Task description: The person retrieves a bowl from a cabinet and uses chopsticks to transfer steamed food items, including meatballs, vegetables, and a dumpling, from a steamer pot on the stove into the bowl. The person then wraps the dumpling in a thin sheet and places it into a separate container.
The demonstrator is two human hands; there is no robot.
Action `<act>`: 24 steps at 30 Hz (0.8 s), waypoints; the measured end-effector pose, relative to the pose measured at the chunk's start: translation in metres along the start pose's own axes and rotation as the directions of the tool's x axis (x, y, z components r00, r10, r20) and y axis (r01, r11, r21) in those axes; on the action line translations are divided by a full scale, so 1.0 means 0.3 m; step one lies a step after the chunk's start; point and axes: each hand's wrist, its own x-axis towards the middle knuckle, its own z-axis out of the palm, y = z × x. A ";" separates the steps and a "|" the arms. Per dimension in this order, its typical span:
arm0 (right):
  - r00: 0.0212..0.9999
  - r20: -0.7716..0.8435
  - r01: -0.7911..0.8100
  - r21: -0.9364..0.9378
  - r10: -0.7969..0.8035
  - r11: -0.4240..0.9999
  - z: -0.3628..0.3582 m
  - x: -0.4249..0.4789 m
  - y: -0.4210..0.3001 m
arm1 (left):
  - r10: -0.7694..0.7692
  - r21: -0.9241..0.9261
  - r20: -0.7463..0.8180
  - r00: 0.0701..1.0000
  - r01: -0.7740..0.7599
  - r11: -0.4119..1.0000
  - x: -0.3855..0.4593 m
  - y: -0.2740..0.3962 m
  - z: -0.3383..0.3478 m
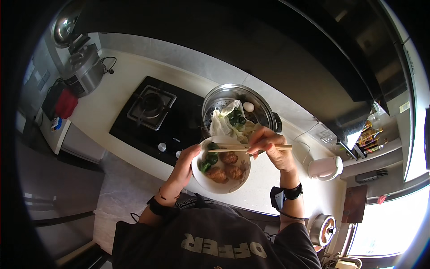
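Observation:
My left hand (184,165) grips the left rim of a white plate (201,180). On the plate lie several browned pieces of food (216,174) and dark green vegetables (210,159). A pair of wooden chopsticks (231,149) is in my right hand (271,147), their tips over the green pieces at the plate's upper left. Just beyond the plate stands a round metal steamer pot (235,86) with a perforated inner tray. Inside it are an egg (248,107), a crumpled pale liner (220,123) and more dark green vegetables (237,117).
A black gas hob (134,137) extends left of the pot. An electric pressure cooker (83,72) stands at the far left of the counter, near a red cloth item (66,103). To the right are a pale kettle (324,167) and a lidded pot (321,230). The dark range hood (268,50) overhangs.

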 end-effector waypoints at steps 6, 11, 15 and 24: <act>0.998 -0.052 0.031 0.154 -0.023 0.988 -0.012 -0.019 -0.006 | -0.023 -0.057 0.032 0.999 0.025 0.998 -0.016 0.028 0.016; 0.999 -0.012 0.045 0.124 -0.044 0.991 0.012 -0.019 -0.018 | -0.035 -0.052 0.056 0.998 0.038 0.998 -0.004 -0.009 -0.023; 0.997 0.020 0.075 0.095 -0.077 0.993 0.011 -0.026 -0.036 | -0.048 -0.041 0.041 0.998 0.050 0.998 -0.013 -0.014 -0.026; 0.991 0.120 -0.066 0.096 0.054 0.993 0.046 -0.030 -0.056 | -0.001 0.054 -0.026 1.000 0.003 0.999 -0.026 -0.025 -0.004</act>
